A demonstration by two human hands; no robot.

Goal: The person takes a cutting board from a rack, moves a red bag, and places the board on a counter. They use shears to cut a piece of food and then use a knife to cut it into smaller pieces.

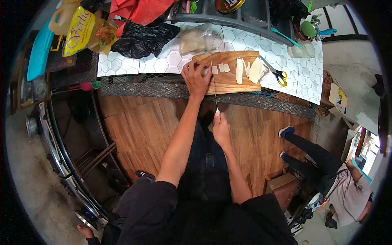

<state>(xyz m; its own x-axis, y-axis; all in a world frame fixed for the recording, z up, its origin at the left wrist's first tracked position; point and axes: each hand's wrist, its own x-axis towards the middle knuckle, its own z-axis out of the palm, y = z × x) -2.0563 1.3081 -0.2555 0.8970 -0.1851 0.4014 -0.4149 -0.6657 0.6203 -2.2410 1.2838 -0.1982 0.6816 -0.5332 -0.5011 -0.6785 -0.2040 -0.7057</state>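
My left hand [195, 77] presses down on a pale piece of food at the left end of a wooden cutting board [230, 83]. In my right hand [220, 125] is the handle of a long thin knife [214, 87], whose blade reaches up across the board beside my left fingers. Small cut squares [223, 67] and longer pale slices [250, 70] lie on the board to the right of the blade.
Yellow-handled scissors [278, 75] lie right of the board on the hexagon-tiled counter [163, 61]. A clear bag of food [195, 38], black bag [143, 38], oil bottle [79, 26] and glass cup [303, 50] stand behind. Another person [326, 171] sits at lower right.
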